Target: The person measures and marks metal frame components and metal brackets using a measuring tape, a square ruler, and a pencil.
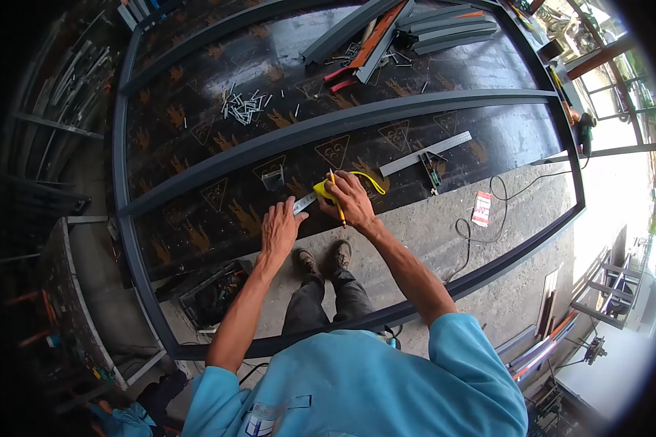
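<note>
Crate: black crate (187, 309) on the concrete floor (415, 226), beside the left forearm; contents mixed, too jumbled to identify.
Hands: right hand (352, 198) grips yellow tape measure (324, 191) and pencil (342, 215); left hand (278, 229) has fingertips on pale strip (304, 203).
Tape measure location: above the desk (444, 73), near its front edge.
Desk surface: dark, print-marked; carries loose fasteners (244, 108), metal rule (426, 153), grey profiles (452, 33).
Frame: grey metal frame (270, 140) spans desk and floor.
Room: another person (127, 420), lower left.
</note>
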